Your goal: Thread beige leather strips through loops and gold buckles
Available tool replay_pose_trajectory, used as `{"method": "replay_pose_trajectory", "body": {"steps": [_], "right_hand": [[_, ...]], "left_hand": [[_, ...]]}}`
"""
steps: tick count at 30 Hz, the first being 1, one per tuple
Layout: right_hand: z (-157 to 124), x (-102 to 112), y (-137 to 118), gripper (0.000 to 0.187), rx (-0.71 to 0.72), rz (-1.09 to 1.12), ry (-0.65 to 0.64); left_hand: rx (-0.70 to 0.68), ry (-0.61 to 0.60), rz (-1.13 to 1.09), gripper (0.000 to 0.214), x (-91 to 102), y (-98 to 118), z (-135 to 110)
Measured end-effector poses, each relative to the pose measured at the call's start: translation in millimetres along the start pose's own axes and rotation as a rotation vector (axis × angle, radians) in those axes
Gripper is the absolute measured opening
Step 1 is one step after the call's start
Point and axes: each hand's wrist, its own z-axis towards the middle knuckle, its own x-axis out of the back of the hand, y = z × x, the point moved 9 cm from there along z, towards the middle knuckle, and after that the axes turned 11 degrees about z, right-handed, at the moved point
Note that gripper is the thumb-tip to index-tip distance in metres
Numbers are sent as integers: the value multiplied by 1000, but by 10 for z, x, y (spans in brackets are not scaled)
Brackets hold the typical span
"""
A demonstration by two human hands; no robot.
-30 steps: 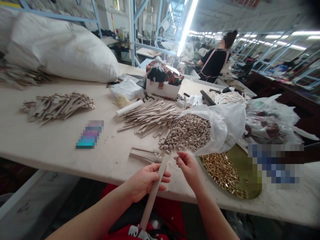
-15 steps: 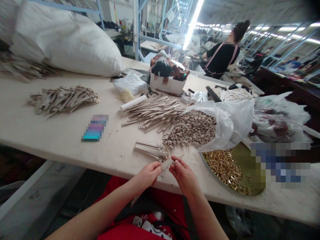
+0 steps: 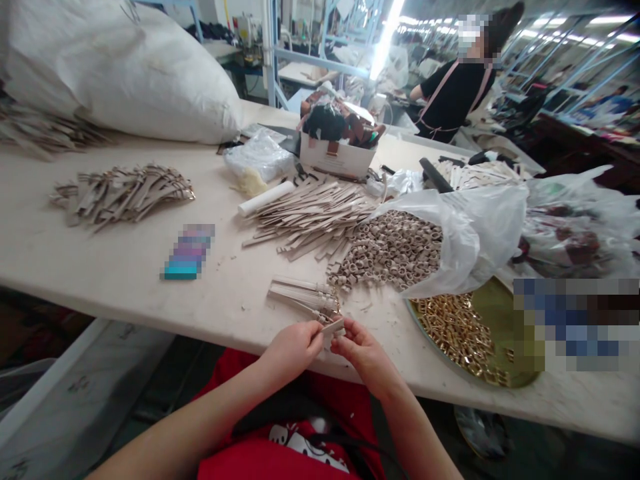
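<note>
At the near edge of the table (image 3: pixel 225 300), the left hand (image 3: pixel 295 347) grasps a pale strip (image 3: pixel 332 327) between thumb and fingers, and the right hand (image 3: pixel 367 353) pinches its right end; whether anything else is held there cannot be told. No metal can be made out on this strip, so it looks unfinished. Just beyond the hands lies a small bundle (image 3: pixel 300 297) of strips with gold glints at the right, seemingly done. Farther off is a heap (image 3: pixel 315 217) of strips showing no metal, apparently all left to do, with a white roll (image 3: pixel 267 198) at its left. To the heap's right, loops (image 3: pixel 400 243) spill from a plastic bag (image 3: pixel 475 227), and nearer, at the right, a tray (image 3: pixel 493 303) carries gold buckles (image 3: pixel 455 333); so much loose stock suggests the work is far from over. Well apart at the left, a pile (image 3: pixel 125 193) of strips also glints gold at its right end and probably counts as done. On the far side stand a box (image 3: pixel 335 160) of scraps and a bulky white sack (image 3: pixel 130 73).
</note>
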Motion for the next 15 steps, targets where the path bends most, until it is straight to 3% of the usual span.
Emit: {"method": "replay_pose_trajectory", "body": {"steps": [4, 9, 15], "right_hand": [[-31, 88, -29, 37, 13, -18, 41], [-56, 139, 6, 34, 1, 21, 75], [-121, 156, -112, 26, 156, -281, 106]], "left_hand": [[-26, -54, 137, 25, -20, -14, -13], [-10, -32, 209, 25, 10, -31, -46], [-63, -75, 326, 26, 30, 24, -135]]}}
